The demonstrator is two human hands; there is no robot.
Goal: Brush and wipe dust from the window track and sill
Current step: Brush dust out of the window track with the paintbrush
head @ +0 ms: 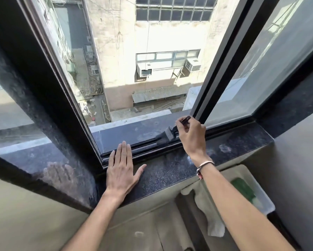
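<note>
The right hand [191,135] is gripping a brush [167,135], hiding most of its handle, blurred bristles sitting in the track [134,148], while the left hand [122,171] is lying flat, fingers spread, on the sill [170,171].

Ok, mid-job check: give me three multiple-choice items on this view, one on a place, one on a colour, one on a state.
1. Where do the bristles of the black paintbrush rest?
A. in the dark metal window track
B. on the glass
C. in the tray

2. What colour is the bottle in the white plastic tray?
A. red
B. green
C. blue

3. How is the left hand?
A. gripping a cloth
B. raised
C. flat on the speckled black granite sill

Answers: 1 A, the right hand holds the brush with its bristles down in the track channels. 2 B, the green bottle lies in the tray. 3 C, palm down with fingers spread, fingertips reaching the track.
</note>
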